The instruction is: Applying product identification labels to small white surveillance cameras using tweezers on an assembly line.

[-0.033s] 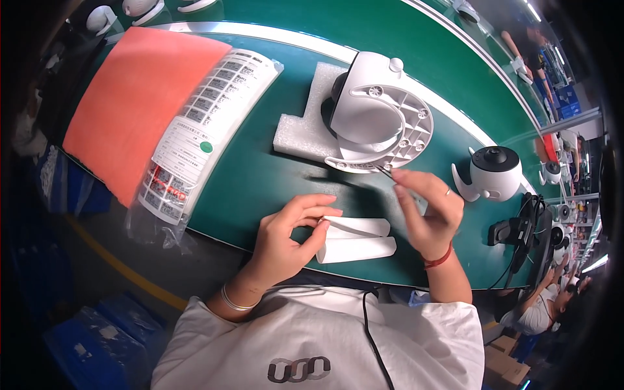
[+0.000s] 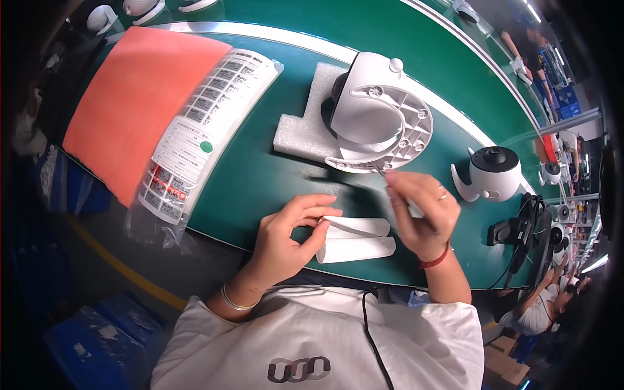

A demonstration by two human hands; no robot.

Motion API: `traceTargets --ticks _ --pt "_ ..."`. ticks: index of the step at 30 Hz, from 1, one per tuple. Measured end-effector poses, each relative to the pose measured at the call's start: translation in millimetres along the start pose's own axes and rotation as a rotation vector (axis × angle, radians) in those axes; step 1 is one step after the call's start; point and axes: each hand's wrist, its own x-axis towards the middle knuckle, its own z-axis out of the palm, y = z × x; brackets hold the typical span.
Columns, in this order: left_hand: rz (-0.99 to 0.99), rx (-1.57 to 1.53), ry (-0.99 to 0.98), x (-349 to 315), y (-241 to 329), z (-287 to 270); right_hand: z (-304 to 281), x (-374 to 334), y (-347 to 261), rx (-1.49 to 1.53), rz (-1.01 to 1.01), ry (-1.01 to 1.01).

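In front of me a white dome-shaped camera lies on its side on a white foam block, its ribbed base turned toward the right. My right hand pinches a thin dark metal tool, seemingly tweezers, with its tip at the near rim of the base. The fingers cover most of the tool. Closer to me, my left hand grips the left end of a curled white sheet between thumb and fingers. Both of its long edges roll inward.
An orange-red sheet and a bagged label sheet lie at the left. To the right stand a second white camera and a black adapter with cable. A green conveyor runs along the far side.
My right hand has shifted slightly left, its fingers turning, with the tool still at the base rim. The left hand, the curled sheet and the camera stay as they were.
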Motion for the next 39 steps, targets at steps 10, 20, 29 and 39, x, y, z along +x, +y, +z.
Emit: traceTargets --ticks 10,20,29,39 --pt "0.027 -0.028 0.038 1 -1 -2 -5 6 -24 -0.129 -0.026 -0.033" --pt "0.288 -0.096 -0.179 -13 -6 -5 -42 -32 -35 -0.13 0.048 -0.67" --pt "0.208 0.127 -0.006 -8 -11 14 -200 -266 -38 0.783 0.488 1.163" --pt "0.183 0.36 -0.075 -6 -17 29 -47 -617 20 0.389 2.119 1.724"
